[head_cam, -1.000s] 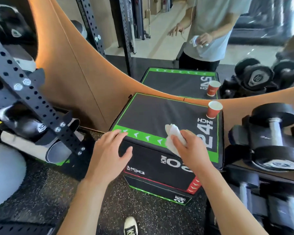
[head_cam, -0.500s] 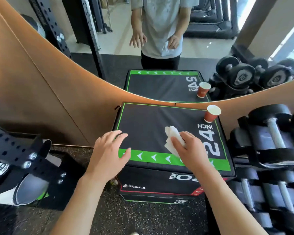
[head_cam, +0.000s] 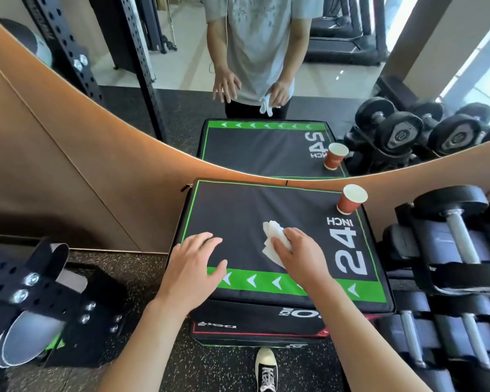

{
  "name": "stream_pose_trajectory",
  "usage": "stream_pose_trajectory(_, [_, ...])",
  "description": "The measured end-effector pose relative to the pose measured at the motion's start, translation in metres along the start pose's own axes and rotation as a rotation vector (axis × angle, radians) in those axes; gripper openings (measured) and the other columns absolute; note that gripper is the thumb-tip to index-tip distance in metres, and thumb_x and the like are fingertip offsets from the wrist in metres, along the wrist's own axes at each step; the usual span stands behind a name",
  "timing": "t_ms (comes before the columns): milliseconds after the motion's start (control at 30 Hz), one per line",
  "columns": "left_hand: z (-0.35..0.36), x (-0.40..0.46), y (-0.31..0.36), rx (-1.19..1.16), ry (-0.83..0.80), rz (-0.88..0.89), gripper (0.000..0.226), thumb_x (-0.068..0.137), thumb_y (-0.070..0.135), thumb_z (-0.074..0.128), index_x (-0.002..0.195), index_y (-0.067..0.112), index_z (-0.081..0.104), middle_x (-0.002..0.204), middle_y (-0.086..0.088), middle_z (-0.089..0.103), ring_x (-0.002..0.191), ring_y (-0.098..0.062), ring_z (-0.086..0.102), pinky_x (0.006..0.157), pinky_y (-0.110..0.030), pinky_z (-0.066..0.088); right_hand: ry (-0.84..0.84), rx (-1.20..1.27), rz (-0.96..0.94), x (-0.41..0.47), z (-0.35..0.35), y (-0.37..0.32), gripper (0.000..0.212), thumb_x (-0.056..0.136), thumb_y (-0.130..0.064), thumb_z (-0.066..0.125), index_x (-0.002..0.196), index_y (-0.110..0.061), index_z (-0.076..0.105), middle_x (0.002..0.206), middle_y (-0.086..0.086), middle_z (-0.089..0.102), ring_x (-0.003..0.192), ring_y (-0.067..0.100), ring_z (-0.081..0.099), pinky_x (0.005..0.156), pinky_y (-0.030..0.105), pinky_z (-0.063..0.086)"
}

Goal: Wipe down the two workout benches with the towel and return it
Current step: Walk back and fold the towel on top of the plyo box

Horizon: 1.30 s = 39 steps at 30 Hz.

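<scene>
On the padded black desk [head_cam: 232,222], near the middle of its top, the right hand [head_cam: 301,257] presses a crumpled white towel [head_cam: 273,240] — fingers clamped on it. The left hand [head_cam: 194,268] lies flat by the near-left edge, fingers spread apart. A red paper cup [head_cam: 350,200] stands upright at the far-right corner.

the right hand [head_cam: 300,256] covers part of the towel [head_cam: 273,236]; the shoe [head_cam: 266,369] is cut off below.
</scene>
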<state>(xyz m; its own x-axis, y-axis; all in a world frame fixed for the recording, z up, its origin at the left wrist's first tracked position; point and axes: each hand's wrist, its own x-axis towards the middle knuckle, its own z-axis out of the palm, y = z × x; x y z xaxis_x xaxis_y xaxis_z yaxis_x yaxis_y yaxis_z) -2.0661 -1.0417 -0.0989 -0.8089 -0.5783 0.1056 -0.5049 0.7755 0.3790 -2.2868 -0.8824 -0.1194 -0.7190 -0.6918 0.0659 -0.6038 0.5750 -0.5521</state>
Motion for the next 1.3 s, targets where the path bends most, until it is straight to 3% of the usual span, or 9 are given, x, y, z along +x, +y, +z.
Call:
stream_pose_trajectory(267, [0.041, 0.041, 0.015, -0.008, -0.075, -0.048, 0.050, 0.096, 0.047, 0.060, 0.142, 0.027, 0.059, 0.146, 0.009, 0.052, 0.137, -0.016, 0.045, 0.113, -0.039, 0.036, -0.100, -0.025, -0.041, 0.038, 0.039, 0.045, 0.032, 0.098, -0.054, 0.050, 0.081, -0.027, 0.046, 0.082, -0.010, 0.049, 0.076, 0.013, 0.049, 0.063, 0.034, 0.038])
stream_pose_trajectory(400, [0.064, 0.067, 0.025, -0.001, -0.112, -0.060, 0.049, 0.097, 0.044, 0.059, 0.143, 0.027, 0.058, 0.147, 0.009, 0.051, 0.138, -0.015, 0.044, 0.114, -0.038, 0.035, -0.167, -0.030, -0.071, 0.060, 0.059, 0.068, 0.029, 0.097, -0.056, 0.051, 0.101, -0.028, 0.059, 0.095, -0.011, 0.056, 0.093, 0.018, 0.056, 0.072, 0.038, 0.050])
stream_pose_trajectory(500, [0.081, 0.080, 0.032, -0.008, -0.123, -0.069, 0.047, 0.095, 0.041, 0.061, 0.140, 0.026, 0.060, 0.144, 0.008, 0.053, 0.136, -0.017, 0.046, 0.111, -0.039, 0.038, -0.220, -0.018, -0.068, 0.070, 0.071, 0.081, 0.032, 0.096, -0.056, 0.054, 0.111, -0.029, 0.061, 0.101, -0.012, 0.057, 0.102, 0.016, 0.056, 0.074, 0.037, 0.049])
stream_pose_trajectory(733, [0.112, 0.097, 0.048, -0.009, -0.197, -0.041, 0.048, 0.097, 0.043, 0.057, 0.142, 0.027, 0.057, 0.145, 0.010, 0.052, 0.136, -0.015, 0.045, 0.110, -0.036, 0.038, -0.289, -0.041, -0.083, 0.077, 0.075, 0.089, 0.039, 0.096, -0.060, 0.056, 0.119, -0.030, 0.061, 0.106, -0.014, 0.054, 0.106, 0.013, 0.054, 0.072, 0.029, 0.038])
stream_pose_trajectory(900, [0.121, 0.117, 0.046, -0.053, -0.186, -0.025, 0.048, 0.096, 0.038, 0.060, 0.142, 0.024, 0.056, 0.139, 0.011, 0.055, 0.128, -0.015, 0.051, 0.106, -0.035, 0.042, -0.281, 0.068, 0.007, 0.072, 0.055, 0.097, 0.048, 0.085, -0.068, 0.059, 0.119, -0.034, 0.061, 0.110, -0.020, 0.057, 0.103, 0.004, 0.054, 0.083, 0.030, 0.049])
stream_pose_trajectory(1067, [0.131, 0.136, 0.052, -0.086, -0.236, 0.096, 0.050, 0.094, 0.034, 0.061, 0.143, 0.030, 0.052, 0.136, 0.015, 0.051, 0.122, -0.013, 0.050, 0.098, -0.035, 0.047, -0.303, 0.166, 0.047, 0.064, 0.037, 0.107, 0.030, 0.087, -0.047, 0.061, 0.114, -0.033, 0.064, 0.104, -0.021, 0.061, 0.098, 0.003, 0.056, 0.087, 0.027, 0.048])
stream_pose_trajectory(1300, [0.142, 0.141, 0.047, -0.069, -0.274, 0.121, 0.025, 0.092, 0.031, 0.066, 0.116, 0.029, 0.062, 0.116, 0.015, 0.050, 0.107, -0.013, 0.054, 0.086, -0.031, 0.048, -0.283, 0.208, 0.047, 0.063, 0.025, 0.106, 0.019, 0.088, -0.026, 0.076, 0.104, -0.027, 0.067, 0.093, -0.016, 0.058, 0.078, 0.003, 0.055, 0.074, 0.026, 0.046])
